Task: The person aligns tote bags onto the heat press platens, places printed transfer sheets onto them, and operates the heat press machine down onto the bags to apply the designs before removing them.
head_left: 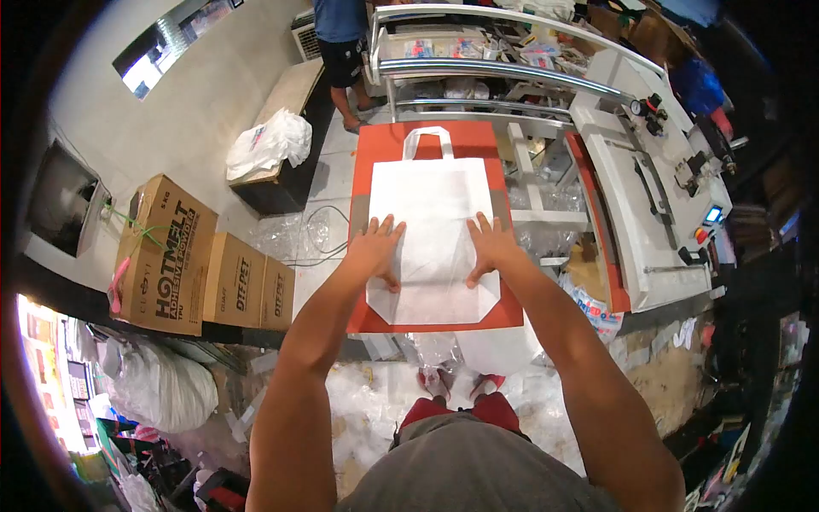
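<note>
Two bare hands lie palm down and spread on a flat white fabric bag point(433, 192), one at each side of it. The left hand point(376, 249) is wide open, its fingers fanned away from the body over the bag's left edge and its thumb turned inward on the white cloth. The right hand point(492, 249) mirrors it, open at the opposite edge, with its thumb also turned inward. Neither hand is closed around anything; both touch the bag's surface.

Between the hands the cloth shows faint wrinkles. Beyond the fingertips, the bag's white looped handle point(428, 131) points away from the body; nearer than the thumbs, its bottom corners are slanted. Beneath the bag and hands is a flat rectangular red board point(510, 317), showing around the bag.

To the right of the right hand, well apart, stands a large white metal machine point(636, 213) with a round gauge point(636, 107) and a small lit blue display point(713, 215). To the left of the left hand, also well apart, are brown printed cardboard boxes point(175, 256). Farther beyond that hand, a crumpled white bundle point(271, 143) rests on a dark-sided bench point(294, 92), near another person point(341, 51).
</note>
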### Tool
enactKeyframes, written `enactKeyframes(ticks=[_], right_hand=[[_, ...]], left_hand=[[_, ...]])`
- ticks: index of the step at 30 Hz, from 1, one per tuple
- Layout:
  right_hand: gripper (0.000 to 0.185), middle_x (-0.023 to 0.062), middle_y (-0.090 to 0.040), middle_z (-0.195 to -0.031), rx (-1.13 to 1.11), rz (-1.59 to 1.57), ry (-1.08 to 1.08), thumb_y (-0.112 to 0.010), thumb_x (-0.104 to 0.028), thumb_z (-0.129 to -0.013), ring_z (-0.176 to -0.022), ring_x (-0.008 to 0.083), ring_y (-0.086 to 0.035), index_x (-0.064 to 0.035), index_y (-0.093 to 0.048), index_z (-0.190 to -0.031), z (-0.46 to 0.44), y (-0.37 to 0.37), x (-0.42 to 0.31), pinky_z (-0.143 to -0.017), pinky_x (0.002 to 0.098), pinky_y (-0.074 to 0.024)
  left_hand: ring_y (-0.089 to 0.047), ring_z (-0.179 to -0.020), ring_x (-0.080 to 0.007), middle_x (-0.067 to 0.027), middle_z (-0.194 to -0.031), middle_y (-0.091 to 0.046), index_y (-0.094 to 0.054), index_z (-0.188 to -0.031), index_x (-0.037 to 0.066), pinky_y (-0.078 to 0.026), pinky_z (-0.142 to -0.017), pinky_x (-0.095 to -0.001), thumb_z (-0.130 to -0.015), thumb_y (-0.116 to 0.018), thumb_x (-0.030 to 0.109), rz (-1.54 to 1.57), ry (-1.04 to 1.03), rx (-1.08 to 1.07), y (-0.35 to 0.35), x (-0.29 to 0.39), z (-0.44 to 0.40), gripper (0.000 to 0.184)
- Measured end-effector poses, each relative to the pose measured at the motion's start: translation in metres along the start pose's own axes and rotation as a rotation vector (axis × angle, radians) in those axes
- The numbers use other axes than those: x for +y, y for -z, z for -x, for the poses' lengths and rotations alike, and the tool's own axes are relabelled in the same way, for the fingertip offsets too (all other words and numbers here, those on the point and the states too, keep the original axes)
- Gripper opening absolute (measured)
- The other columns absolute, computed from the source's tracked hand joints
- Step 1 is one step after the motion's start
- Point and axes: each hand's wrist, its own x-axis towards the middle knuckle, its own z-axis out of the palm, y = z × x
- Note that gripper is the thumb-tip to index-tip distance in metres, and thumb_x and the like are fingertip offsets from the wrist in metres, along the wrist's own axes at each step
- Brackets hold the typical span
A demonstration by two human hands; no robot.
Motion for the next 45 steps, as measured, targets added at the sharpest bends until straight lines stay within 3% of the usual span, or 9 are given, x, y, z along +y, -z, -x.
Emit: enactKeyframes(ticks=[8,13,19,26,31,34,41,43,45], right_hand=[[0.118,0.0171,-0.035,-0.155,0.107,-0.059,0.044,-0.09,-0.06,-0.051,-0.14,0.0427,-0.035,-0.0041,-0.044,-0.145,-0.006,0.011,0.005,-0.11,0.0554,-0.0377],[0.044,0.0161,-0.056,-0.125,0.311,-0.102,0.139,-0.073,-0.025,-0.079,-0.118,0.0355,-0.052,-0.0004,-0.064,-0.115,-0.006,0.032,-0.02,-0.098,0.049,-0.0478],[0.045,0.0188,-0.053,-0.127,0.328,-0.141,0.277,-0.064,-0.01,-0.077,-0.115,0.0374,-0.053,0.0014,-0.06,-0.12,-0.046,-0.009,-0.03,-0.093,0.0452,-0.0533],[0.065,0.0196,-0.048,-0.134,0.244,-0.139,0.194,-0.071,-0.013,-0.07,-0.121,0.0398,-0.049,0.0016,-0.051,-0.13,-0.043,0.001,-0.04,-0.094,0.044,-0.0539],[0.088,0.0168,-0.04,-0.146,0.228,-0.133,0.326,-0.079,-0.021,-0.063,-0.131,0.0409,-0.042,-0.0021,-0.043,-0.141,-0.034,-0.002,-0.022,-0.101,0.0449,-0.0508],[0.103,0.0134,-0.031,-0.156,0.202,-0.167,0.251,-0.085,-0.029,-0.061,-0.139,0.0423,-0.034,-0.0057,-0.035,-0.149,-0.029,-0.018,-0.003,-0.107,0.0491,-0.0457],[0.108,0.0151,-0.026,-0.16,0.118,-0.185,0.066,-0.088,-0.043,-0.062,-0.144,0.0439,-0.027,-0.0078,-0.036,-0.15,0.004,-0.011,0.023,-0.112,0.0536,-0.0366],[0.099,0.0182,-0.031,-0.156,0.344,-0.265,0.158,-0.086,-0.041,-0.065,-0.141,0.0439,-0.031,-0.0053,-0.041,-0.146,0.023,-0.029,0.031,-0.112,0.0517,-0.0363],[0.078,0.0228,-0.042,-0.146,0.671,-0.478,0.269,-0.083,-0.034,-0.073,-0.135,0.0428,-0.04,-0.0013,-0.05,-0.136,0.057,-0.056,0.044,-0.112,0.0481,-0.0363]], left_hand=[[-0.027,-0.146,-0.0426,-0.0185,-0.158,-0.031,-0.032,-0.153,0.008,-0.032,-0.117,-0.0487,-0.052,-0.091,0.055,-0.009,-0.029,0.114,-0.012,-0.019,0.028,0.126],[-0.04,-0.139,-0.0391,-0.0211,-0.151,-0.041,-0.042,-0.146,0.001,-0.036,-0.114,-0.0446,-0.066,-0.085,0.053,0.163,-0.131,0.223,-0.005,-0.001,0.015,0.103],[-0.043,-0.137,-0.0336,-0.0186,-0.149,-0.045,-0.043,-0.145,0.001,-0.041,-0.111,-0.0418,-0.072,-0.079,0.058,0.255,-0.133,0.32,-0.016,0.023,-0.027,0.1],[-0.029,-0.145,-0.0376,-0.015,-0.158,-0.029,-0.035,-0.153,0.017,-0.034,-0.113,-0.0564,-0.064,-0.079,0.07,0.162,-0.001,0.229,-0.013,0.029,-0.033,0.112],[-0.02,-0.149,-0.0371,-0.014,-0.162,-0.023,-0.025,-0.157,0.021,-0.027,-0.118,-0.0543,-0.07,-0.069,0.077,0.125,-0.016,0.159,-0.021,0.019,-0.028,0.113],[-0.009,-0.153,-0.0321,-0.0087,-0.166,-0.01,-0.019,-0.159,0.023,-0.01,-0.124,-0.0468,-0.088,-0.039,0.079,0.106,-0.022,0.332,-0.058,0.001,-0.024,0.093],[-0.007,-0.153,-0.0354,-0.0145,-0.165,-0.012,-0.019,-0.159,0.019,-0.01,-0.123,-0.0485,-0.088,-0.043,0.076,0.077,0.103,0.211,-0.028,0.001,-0.004,0.094],[-0.014,-0.151,-0.0366,-0.0194,-0.163,-0.016,-0.024,-0.157,0.013,-0.014,-0.122,-0.0498,-0.092,-0.05,0.067,0.097,0.113,0.299,-0.043,-0.011,-0.001,0.089],[-0.025,-0.148,-0.0379,-0.023,-0.159,-0.027,-0.03,-0.153,0.003,-0.018,-0.121,-0.048,-0.097,-0.056,0.045,0.457,0.004,0.805,-0.069,-0.03,0.007,0.074]])
